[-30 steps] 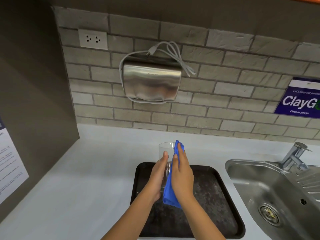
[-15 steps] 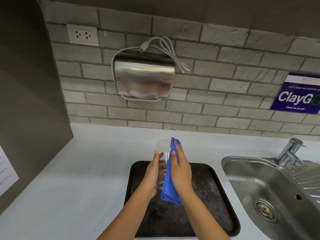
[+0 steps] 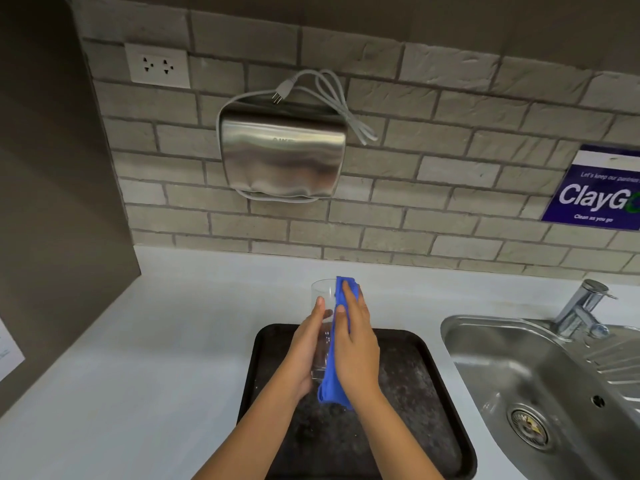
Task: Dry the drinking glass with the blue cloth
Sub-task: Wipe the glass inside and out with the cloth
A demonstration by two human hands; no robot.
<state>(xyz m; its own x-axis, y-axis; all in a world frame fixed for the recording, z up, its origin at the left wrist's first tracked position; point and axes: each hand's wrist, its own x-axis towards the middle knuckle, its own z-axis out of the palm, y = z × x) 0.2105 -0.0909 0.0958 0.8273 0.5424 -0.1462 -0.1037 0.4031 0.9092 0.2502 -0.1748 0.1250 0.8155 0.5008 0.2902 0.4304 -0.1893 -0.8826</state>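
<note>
Your left hand wraps its fingers around the left side of the clear drinking glass, held up over the black tray, and your right hand presses the blue cloth flat on its right side, fingers close together.

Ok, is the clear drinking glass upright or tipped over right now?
Upright. The clear drinking glass has its open rim on top, held above the black tray between the left hand and the cloth-covered right hand.

Clear upright drinking glass, blue cloth pressed against it.
</note>
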